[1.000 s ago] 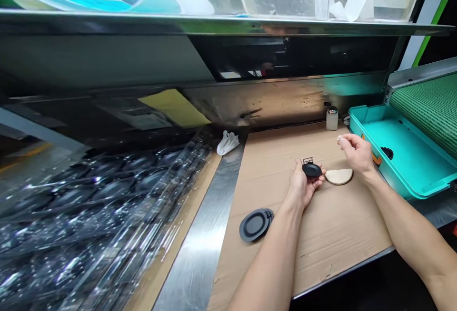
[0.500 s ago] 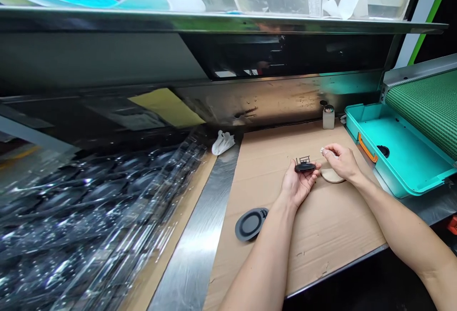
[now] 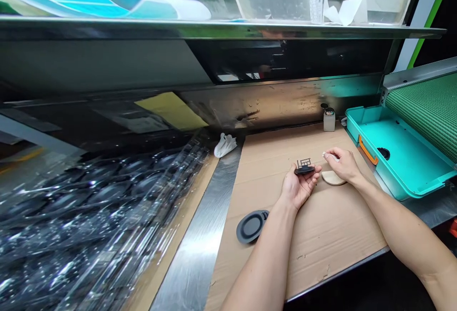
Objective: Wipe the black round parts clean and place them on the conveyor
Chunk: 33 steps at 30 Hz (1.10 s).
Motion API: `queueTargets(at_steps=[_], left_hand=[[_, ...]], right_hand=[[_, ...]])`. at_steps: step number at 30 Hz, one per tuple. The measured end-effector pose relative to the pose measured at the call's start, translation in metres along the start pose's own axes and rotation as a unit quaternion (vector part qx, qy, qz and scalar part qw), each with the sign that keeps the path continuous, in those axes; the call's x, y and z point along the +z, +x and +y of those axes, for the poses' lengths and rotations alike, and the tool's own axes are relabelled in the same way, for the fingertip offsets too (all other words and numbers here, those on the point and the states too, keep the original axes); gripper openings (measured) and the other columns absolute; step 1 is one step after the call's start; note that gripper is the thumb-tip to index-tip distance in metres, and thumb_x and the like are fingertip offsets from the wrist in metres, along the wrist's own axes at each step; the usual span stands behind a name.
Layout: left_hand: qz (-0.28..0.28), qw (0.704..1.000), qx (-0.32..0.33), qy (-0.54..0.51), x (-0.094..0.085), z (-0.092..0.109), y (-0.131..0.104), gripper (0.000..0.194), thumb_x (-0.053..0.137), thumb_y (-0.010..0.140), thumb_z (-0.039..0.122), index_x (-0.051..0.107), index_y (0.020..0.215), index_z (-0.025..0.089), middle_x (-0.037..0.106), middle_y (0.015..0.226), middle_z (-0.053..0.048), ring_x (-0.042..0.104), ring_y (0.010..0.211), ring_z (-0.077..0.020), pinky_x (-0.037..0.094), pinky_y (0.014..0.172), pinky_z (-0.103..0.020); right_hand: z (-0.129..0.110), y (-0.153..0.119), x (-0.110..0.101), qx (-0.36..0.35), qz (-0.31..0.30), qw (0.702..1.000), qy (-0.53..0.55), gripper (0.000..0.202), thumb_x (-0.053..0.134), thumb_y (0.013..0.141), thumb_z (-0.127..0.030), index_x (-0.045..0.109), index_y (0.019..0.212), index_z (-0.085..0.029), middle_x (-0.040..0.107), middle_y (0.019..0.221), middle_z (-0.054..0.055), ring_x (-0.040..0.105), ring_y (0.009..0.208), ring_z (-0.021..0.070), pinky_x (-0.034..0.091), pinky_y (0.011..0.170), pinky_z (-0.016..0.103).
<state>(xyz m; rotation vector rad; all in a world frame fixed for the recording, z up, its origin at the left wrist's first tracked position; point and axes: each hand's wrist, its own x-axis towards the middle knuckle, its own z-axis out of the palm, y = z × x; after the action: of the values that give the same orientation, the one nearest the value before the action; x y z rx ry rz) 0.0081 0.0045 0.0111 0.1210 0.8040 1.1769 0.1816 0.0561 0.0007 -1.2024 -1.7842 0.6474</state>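
Observation:
My left hand [image 3: 298,185] grips a small round black plastic part [image 3: 304,170] by its edges, with a thin upright frame [image 3: 304,162] on top. To its right, my right hand [image 3: 341,162] pinches a scrap of white cloth or tissue [image 3: 325,154], apart from the black part. Under the right hand lies a pale round pad [image 3: 332,178], partly covered by that hand. Beside my left forearm, a dark grey oval plastic piece [image 3: 251,227] with a ring-shaped recess rests on the cardboard sheet [image 3: 332,235].
Stacked clear trays [image 3: 117,201] with dark parts fill the left. A crumpled white tissue [image 3: 225,145] lies near the back. At the back right stands a small bottle [image 3: 329,120], beside a teal bin [image 3: 416,159] holding a black round part [image 3: 383,153]. Behind it runs a green conveyor belt [image 3: 424,106].
The view has tilted slightly, so the scene sits a little lower. My right hand has shifted slightly away from the black part; my left hand holds it as before.

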Motion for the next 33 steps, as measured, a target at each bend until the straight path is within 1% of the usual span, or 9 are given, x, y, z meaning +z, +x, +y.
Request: queueTargets(at_steps=[4,8,13,17,20,24,26,30,33], left_hand=[[0.004,1.000,-0.003,-0.004,0.000,0.001,0.000,0.061,0.019,0.106,0.045,0.063,0.101,0.003,0.074,0.076,-0.018,0.067,0.051,-0.0164,0.054,0.045,-0.022],[0.009,1.000,-0.008,-0.011,0.000,0.001,-0.001,0.060,0.019,0.107,0.043,0.064,0.101,0.003,0.073,0.074,-0.017,0.066,0.050,-0.0155,0.054,0.045,-0.021],[-0.010,1.000,-0.015,-0.009,-0.003,0.002,-0.001,0.059,0.020,0.106,0.043,0.064,0.099,0.004,0.071,0.072,-0.015,0.064,0.049,-0.0146,0.054,0.045,-0.021],[-0.027,0.999,-0.015,0.010,-0.003,0.002,-0.003,0.060,0.021,0.106,0.045,0.065,0.097,0.006,0.069,0.068,-0.013,0.060,0.046,-0.0126,0.050,0.043,-0.020],[-0.028,0.997,0.017,0.072,0.000,-0.003,-0.003,0.062,0.024,0.105,0.052,0.066,0.096,0.008,0.069,0.067,-0.012,0.061,0.046,-0.0141,0.049,0.041,-0.022],[-0.026,0.986,0.079,0.147,0.003,-0.015,0.001,0.062,0.027,0.103,0.056,0.066,0.087,0.010,0.069,0.065,-0.012,0.062,0.045,-0.0153,0.047,0.040,-0.022],[-0.010,0.978,0.111,0.175,0.003,-0.021,0.004,0.062,0.031,0.102,0.057,0.066,0.082,0.011,0.068,0.062,-0.010,0.061,0.044,-0.0148,0.045,0.039,-0.022],[0.008,0.960,0.163,0.227,0.001,-0.028,0.009,0.064,0.040,0.096,0.067,0.066,0.076,0.012,0.066,0.058,-0.007,0.059,0.042,-0.0141,0.044,0.039,-0.022],[0.024,0.940,0.193,0.282,-0.001,-0.031,0.010,0.067,0.042,0.091,0.074,0.066,0.074,0.013,0.066,0.056,-0.007,0.058,0.041,-0.0151,0.043,0.038,-0.024]], right_hand=[[0.002,0.001,0.000,0.000,0.001,1.000,-0.004,0.029,0.058,0.090,-0.044,0.073,0.093,-0.019,0.073,0.084,0.002,0.063,0.074,0.0146,0.044,0.069,0.024],[0.003,0.001,-0.001,-0.004,0.004,1.000,-0.014,0.028,0.059,0.090,-0.043,0.073,0.092,-0.019,0.073,0.084,0.002,0.063,0.075,0.0148,0.044,0.070,0.024],[0.003,0.001,-0.002,-0.011,0.007,1.000,-0.022,0.026,0.059,0.091,-0.042,0.072,0.092,-0.019,0.073,0.083,0.002,0.064,0.075,0.0145,0.044,0.070,0.024],[0.000,0.002,-0.004,-0.020,0.004,1.000,-0.016,0.026,0.059,0.091,-0.040,0.072,0.092,-0.019,0.074,0.084,0.002,0.065,0.076,0.0147,0.044,0.070,0.025],[-0.007,-0.001,-0.004,-0.032,-0.033,0.999,0.005,0.022,0.062,0.089,-0.038,0.073,0.093,-0.019,0.075,0.089,0.002,0.066,0.081,0.0146,0.046,0.073,0.024],[-0.022,-0.008,-0.003,-0.025,-0.106,0.994,0.015,0.017,0.064,0.087,-0.032,0.073,0.093,-0.019,0.073,0.078,0.000,0.064,0.071,0.0124,0.046,0.067,0.021],[-0.026,-0.010,-0.003,-0.055,-0.129,0.990,0.000,0.016,0.062,0.089,-0.028,0.074,0.093,-0.019,0.072,0.077,0.000,0.063,0.070,0.0118,0.045,0.068,0.021],[-0.022,-0.011,0.000,-0.151,-0.124,0.979,-0.059,0.018,0.057,0.095,-0.023,0.075,0.096,-0.019,0.072,0.089,0.003,0.063,0.080,0.0128,0.044,0.076,0.023],[-0.015,-0.009,0.002,-0.173,-0.126,0.970,-0.115,0.021,0.055,0.098,-0.024,0.075,0.099,-0.019,0.070,0.089,0.004,0.061,0.082,0.0136,0.043,0.077,0.024]])
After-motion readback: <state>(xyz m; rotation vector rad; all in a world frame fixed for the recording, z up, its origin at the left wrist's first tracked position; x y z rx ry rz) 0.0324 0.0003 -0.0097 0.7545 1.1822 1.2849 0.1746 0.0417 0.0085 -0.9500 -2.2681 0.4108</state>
